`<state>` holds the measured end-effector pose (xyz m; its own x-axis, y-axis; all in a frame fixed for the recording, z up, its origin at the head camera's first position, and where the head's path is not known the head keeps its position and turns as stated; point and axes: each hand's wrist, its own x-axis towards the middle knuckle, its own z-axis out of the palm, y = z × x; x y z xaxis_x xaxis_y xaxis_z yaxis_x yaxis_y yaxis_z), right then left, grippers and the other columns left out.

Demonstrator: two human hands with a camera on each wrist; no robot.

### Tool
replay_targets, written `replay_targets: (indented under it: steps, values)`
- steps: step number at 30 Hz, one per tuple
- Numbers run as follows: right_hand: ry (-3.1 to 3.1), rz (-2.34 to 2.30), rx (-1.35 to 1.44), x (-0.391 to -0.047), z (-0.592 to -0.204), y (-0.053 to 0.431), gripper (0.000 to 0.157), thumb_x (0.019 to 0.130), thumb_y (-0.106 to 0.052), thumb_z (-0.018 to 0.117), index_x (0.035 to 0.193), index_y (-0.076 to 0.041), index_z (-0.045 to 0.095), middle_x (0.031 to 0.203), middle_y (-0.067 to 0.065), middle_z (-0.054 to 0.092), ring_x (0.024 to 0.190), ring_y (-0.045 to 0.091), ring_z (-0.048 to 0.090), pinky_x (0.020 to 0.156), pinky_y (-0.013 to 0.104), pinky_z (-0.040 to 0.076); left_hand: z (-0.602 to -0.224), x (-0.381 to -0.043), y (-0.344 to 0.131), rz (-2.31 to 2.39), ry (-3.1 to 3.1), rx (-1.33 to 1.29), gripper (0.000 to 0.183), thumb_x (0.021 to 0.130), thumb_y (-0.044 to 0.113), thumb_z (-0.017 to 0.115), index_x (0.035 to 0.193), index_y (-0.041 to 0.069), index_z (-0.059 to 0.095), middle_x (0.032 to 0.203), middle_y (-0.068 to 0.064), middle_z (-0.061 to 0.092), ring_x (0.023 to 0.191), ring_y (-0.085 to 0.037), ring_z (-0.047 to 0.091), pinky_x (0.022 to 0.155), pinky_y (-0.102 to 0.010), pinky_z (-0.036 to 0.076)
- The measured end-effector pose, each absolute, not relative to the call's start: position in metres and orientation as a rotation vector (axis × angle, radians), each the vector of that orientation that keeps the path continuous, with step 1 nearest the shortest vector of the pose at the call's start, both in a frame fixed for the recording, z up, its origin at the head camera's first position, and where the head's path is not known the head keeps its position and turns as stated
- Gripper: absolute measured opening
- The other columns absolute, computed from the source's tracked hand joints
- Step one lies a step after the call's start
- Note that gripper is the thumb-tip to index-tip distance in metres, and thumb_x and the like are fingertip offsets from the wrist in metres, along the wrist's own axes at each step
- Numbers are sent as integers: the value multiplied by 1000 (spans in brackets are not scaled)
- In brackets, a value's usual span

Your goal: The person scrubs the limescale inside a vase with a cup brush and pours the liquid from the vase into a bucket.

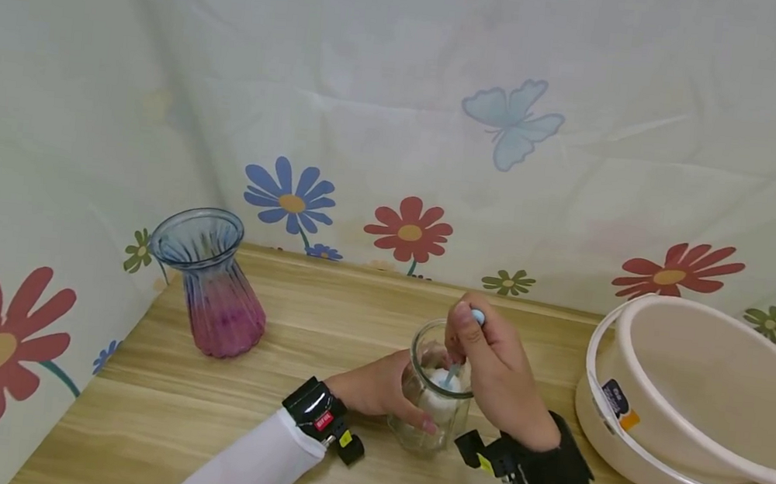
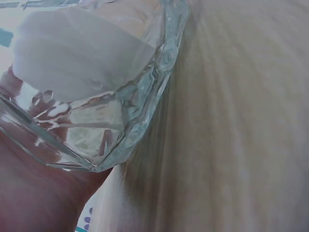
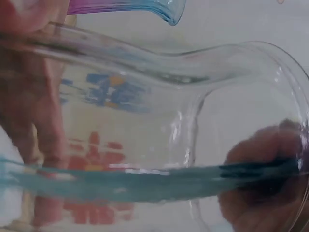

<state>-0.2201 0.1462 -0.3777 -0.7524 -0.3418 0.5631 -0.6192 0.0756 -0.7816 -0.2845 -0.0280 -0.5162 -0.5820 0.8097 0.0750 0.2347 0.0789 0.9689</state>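
Note:
A clear glass vase (image 1: 411,437) with a wide rim stands at the front middle of the wooden table. My left hand (image 1: 374,385) grips its body from the left, thumb across the near side. In my right hand (image 1: 498,366), over the rim, is a bottle brush with a blue handle (image 1: 477,317). Its white sponge head (image 1: 441,403) is down inside the vase. The left wrist view shows the sponge (image 2: 77,53) through the glass, above the thick base. Through the vase wall, the right wrist view shows the blue-green stem (image 3: 120,186) and the fingers curled round its end.
A ribbed glass vase (image 1: 224,304), blue at the top and pink below, stands at the back left. To the right is a large cream bucket (image 1: 626,390) with its handle lowered. A flower-printed cloth (image 1: 370,139) hangs behind the table (image 1: 326,306).

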Motion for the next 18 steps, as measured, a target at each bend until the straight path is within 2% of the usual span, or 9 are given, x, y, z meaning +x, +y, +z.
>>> replay_targets:
  steps: [7,12,18]
  values:
    - [-2003,2037,1035,-223,-375,151,43,115,-18,17,92,1,48,74,7,31,65,24,34,61,39,29,-518,-287,-27,1554,1828,1095,79,82,36,87,147,26,44,143,6,56,132,-9,53,118,-32,37]
    - [-2004,2079,1039,-223,-373,152,42,115,-18,18,96,1,49,77,7,31,68,25,34,64,39,29,-517,-288,-26,1558,1819,1101,78,82,35,88,146,26,44,142,5,56,131,-9,53,118,-32,38]
    - [-2108,2080,919,-221,-372,155,45,116,-28,20,102,-3,54,78,6,32,70,24,35,66,39,32,-518,-287,-26,1561,1812,1082,80,81,42,88,146,26,44,143,6,54,131,-9,53,118,-32,38]
